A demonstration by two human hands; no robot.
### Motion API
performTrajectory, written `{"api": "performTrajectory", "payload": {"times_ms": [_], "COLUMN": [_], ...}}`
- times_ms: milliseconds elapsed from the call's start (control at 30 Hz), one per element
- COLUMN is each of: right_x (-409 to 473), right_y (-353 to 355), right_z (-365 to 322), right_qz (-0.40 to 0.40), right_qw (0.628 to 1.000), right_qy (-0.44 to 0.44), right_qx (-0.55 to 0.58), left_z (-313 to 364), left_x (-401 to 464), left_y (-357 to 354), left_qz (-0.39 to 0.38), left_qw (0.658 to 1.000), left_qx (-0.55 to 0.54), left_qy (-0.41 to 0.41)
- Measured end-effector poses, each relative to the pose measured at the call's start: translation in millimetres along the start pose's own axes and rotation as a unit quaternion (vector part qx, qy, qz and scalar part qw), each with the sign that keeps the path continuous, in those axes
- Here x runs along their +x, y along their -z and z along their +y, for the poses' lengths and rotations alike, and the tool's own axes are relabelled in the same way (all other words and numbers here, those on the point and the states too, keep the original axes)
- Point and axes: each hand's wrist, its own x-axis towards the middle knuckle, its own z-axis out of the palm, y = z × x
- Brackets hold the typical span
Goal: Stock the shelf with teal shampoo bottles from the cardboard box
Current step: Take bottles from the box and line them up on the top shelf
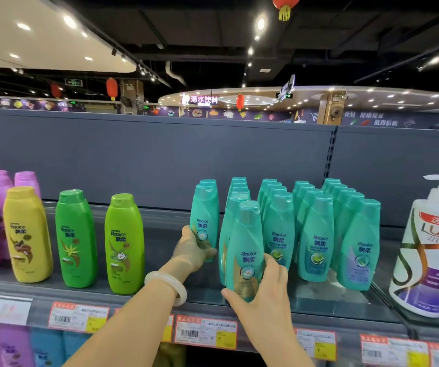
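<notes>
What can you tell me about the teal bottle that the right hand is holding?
The teal bottle looks like glossy plastic, with a flat teal flip cap on top and a Rejoice label bearing a white flower and gold swirl. It stands upright at the shelf's front edge, heading a row of matching bottles. The right hand wraps its lower part, thumb in front.

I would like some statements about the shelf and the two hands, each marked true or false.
1. The right hand holds the front teal bottle near the shelf edge. True.
2. The left hand is empty. False: it holds another teal bottle further back.
3. A bracelet is on the left wrist. True.
4. The yellow bottle stands right of the teal rows. False: it stands to their left.
5. The pump bottle lies on its side. False: it stands upright.
</notes>
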Motion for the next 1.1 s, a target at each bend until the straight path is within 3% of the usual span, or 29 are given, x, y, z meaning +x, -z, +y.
{"api": "performTrajectory", "payload": {"times_ms": [300,433,500,767,1100], "right_x": [-1,-1,-2,-3,-5], "right_y": [1,4,4,6,-10], "right_z": [-1,-1,0,-1,-5], "right_qz": [-0.008,-0.02,-0.025,-0.044,-0.086], "right_qw": [1.0,1.0,1.0,0.999,0.995], "right_qy": [-0.007,-0.008,-0.009,-0.003,0.039], "right_qx": [-0.01,-0.004,-0.006,-0.025,-0.021], "left_z": [-5,1,1,-28,-22], "left_x": [7,-8,-25,-67,-80], "left_y": [0,8,14,29,27], "left_qz": [-0.013,0.021,0.028,-0.025,-0.1], "left_qw": [1.0,0.999,0.996,0.989,0.981], "left_qx": [-0.023,0.031,0.066,0.032,-0.028], "left_qy": [-0.005,-0.003,-0.045,-0.141,-0.164]}}
